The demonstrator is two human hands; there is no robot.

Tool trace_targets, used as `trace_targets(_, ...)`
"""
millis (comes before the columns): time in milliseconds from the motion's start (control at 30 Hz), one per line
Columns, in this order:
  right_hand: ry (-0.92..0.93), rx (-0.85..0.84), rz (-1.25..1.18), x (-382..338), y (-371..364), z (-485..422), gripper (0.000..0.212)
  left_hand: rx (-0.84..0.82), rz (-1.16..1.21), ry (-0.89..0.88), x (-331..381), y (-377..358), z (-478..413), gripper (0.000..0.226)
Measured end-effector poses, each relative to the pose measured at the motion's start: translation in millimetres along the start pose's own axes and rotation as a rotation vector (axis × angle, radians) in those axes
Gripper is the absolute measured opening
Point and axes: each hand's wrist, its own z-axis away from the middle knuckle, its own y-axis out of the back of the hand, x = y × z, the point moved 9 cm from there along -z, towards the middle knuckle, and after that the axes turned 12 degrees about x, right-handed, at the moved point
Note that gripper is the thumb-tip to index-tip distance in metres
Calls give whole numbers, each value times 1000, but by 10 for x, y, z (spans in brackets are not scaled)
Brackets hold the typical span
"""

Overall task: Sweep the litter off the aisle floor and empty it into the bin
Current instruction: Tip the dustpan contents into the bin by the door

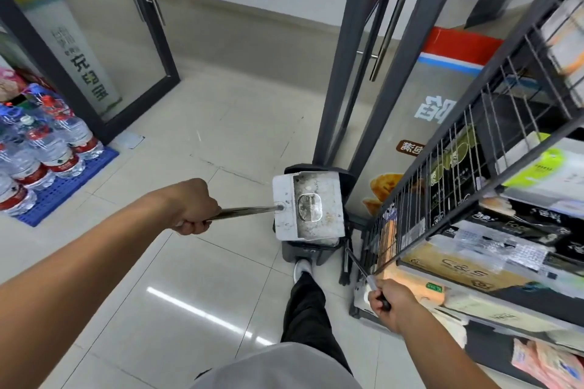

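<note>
My left hand [193,208] grips the metal handle of a white, grimy dustpan [308,206]. The pan is held over a dark grey bin [311,252] that stands on the floor against the door frame, and it covers most of the bin's opening. My right hand [389,302] holds the handle of a broom [354,257], whose dark head hangs beside the bin at the foot of the shelf. My foot in a white shoe [302,269] rests at the bin's front, where a pedal could be.
A wire shelf rack [474,167] with boxed goods stands close on the right. Packs of water bottles [41,148] sit on a blue pallet at the left. Glass doors with dark frames [354,72] stand ahead. Pale floor tiles [189,262] lie between them.
</note>
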Motion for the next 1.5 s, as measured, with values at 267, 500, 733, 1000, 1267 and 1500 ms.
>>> trace_targets(267,-13,23,17,167,80,35,15,178,-173,-100,173,-366,12,15)
trace_targets(500,-18,29,88,497,-12,152,13,328,-164,-314,153,-763,353,8)
trace_targets(733,6,32,169,621,-24,290,5,462,-598,-524,119,-911,428,29)
trace_targets(1000,1,43,210,676,-15,309,10,522,-755,-618,-399,-967,189,42)
trace_targets(1267,-8,48,218,721,-61,321,10,471,-710,-683,-931,-1079,210,64)
trace_targets(1500,44,131,163,660,-87,473,12,564,-697,-610,-855,-824,450,48)
